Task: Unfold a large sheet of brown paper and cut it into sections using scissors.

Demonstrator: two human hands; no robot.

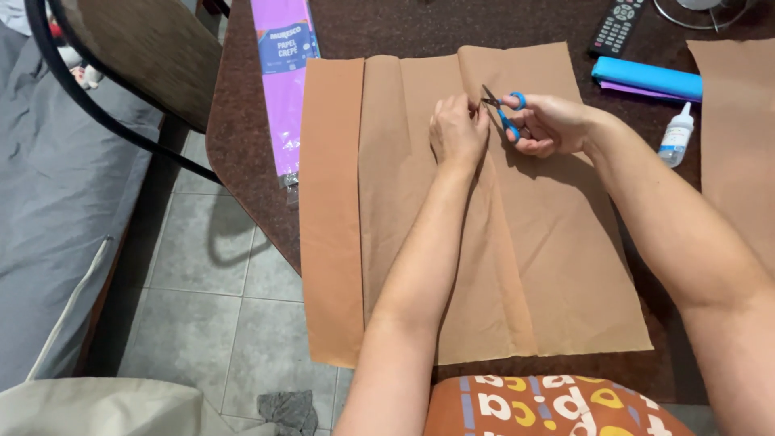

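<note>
A long purple pack (pixel 286 89) with a blue label near its top end lies along the left edge of a dark speckled tabletop (pixel 242 137). At upper right sit a blue roll (pixel 647 78), a small white glue bottle (pixel 676 135) and a black remote (pixel 617 26). A large sheet of brown paper (pixel 452 242), thin, matte and creased in long folds, covers the middle; its long axis runs away from the person. The left hand (pixel 458 133) presses on the paper near its far edge, fingers together pinching a fold. The right hand (pixel 550 123) holds small blue-handled scissors (pixel 502 113), fingers clamped through the loops, blades pointing left toward the left hand. A second brown sheet (pixel 739 137) lies at far right.
</note>
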